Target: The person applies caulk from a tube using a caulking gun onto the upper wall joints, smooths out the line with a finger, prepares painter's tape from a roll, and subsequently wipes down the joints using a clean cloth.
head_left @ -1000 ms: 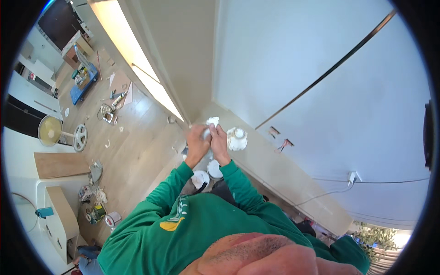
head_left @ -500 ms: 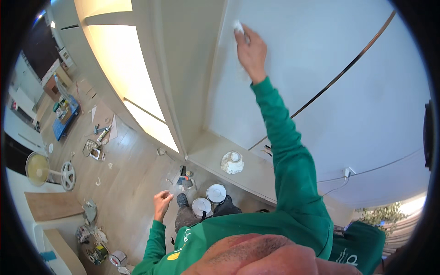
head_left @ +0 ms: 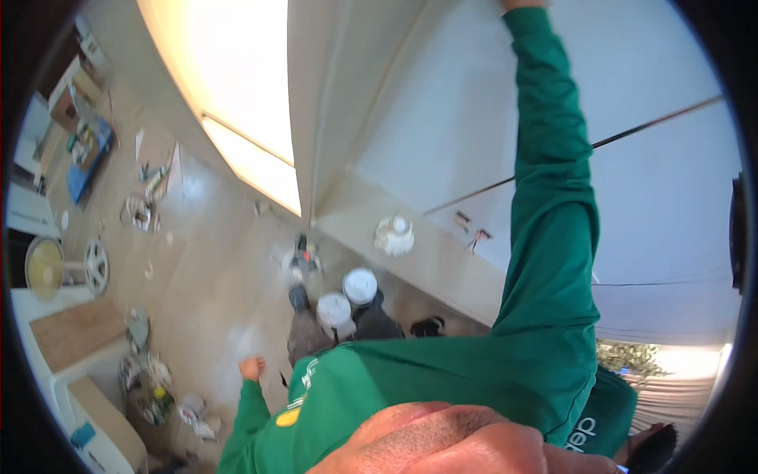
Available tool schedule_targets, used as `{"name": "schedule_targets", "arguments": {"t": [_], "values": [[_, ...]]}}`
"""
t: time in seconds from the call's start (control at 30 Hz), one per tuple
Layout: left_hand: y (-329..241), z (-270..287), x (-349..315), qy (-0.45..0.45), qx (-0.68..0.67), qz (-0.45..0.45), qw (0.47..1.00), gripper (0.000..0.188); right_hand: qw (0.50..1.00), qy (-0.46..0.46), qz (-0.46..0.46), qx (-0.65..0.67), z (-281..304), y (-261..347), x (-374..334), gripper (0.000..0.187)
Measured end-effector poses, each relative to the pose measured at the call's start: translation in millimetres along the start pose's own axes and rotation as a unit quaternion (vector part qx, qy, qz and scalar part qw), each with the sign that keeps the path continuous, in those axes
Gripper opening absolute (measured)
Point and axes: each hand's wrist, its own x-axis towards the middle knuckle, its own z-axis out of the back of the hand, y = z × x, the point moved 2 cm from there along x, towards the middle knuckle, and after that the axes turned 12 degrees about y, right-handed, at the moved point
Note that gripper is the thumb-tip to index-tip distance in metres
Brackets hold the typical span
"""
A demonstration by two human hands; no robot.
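My right arm in a green sleeve reaches far up across the pale wall panel point(head_left: 466, 103). Of my right hand point(head_left: 523, 3) only the wrist end shows at the top edge; its fingers and anything in them are out of the picture. My left hand point(head_left: 253, 368) hangs low over the floor at my side, small and slightly blurred, with loosely bent fingers and nothing visible in it. On the ledge below the panel lies a white crumpled bundle point(head_left: 393, 241) with a round white piece on top.
Two white-lidded buckets point(head_left: 360, 286) stand by my legs. Tools point(head_left: 305, 257) lie near the ledge. A standing fan point(head_left: 45, 267), a wooden board point(head_left: 75, 332) and bagged clutter point(head_left: 146, 371) are at left. Wires point(head_left: 478, 237) stick out of the panel. Another person in green is behind my right shoulder.
My right hand, which held a small white wad against the panel, has moved up and right, almost out of view. My left hand has moved down and left. The whole view has shifted.
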Motion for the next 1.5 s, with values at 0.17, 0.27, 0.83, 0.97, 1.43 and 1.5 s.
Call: {"name": "schedule_targets", "arguments": {"t": [0.17,0.27,0.83,0.97,1.43,1.5], "values": [[-81,-69,-17,0.019,0.064,0.019,0.998,0.031,0.999,0.038,0.031,-0.020,-38,40,-78,0.052],[-102,-92,-17,0.037,0.086,-0.001,0.996,0.037,0.995,0.088,0.044,-0.026,-60,59,-137,0.052],[-52,-78,-45,-0.009,0.145,0.068,0.987,0.036,0.933,0.352,0.076,-0.017,-212,175,-450,0.053],[-90,-101,-38,0.016,0.209,-0.015,0.978,0.039,0.904,0.413,0.041,0.105,-202,183,-499,0.052],[-312,-458,-44,0.404,-0.123,-0.023,0.906,0.037,0.033,0.212,-0.533,0.818,9,168,-574,0.043],[-316,-469,-45,0.402,-0.049,-0.026,0.914,0.034,0.049,0.192,-0.529,0.825,8,162,-571,0.042]]}}
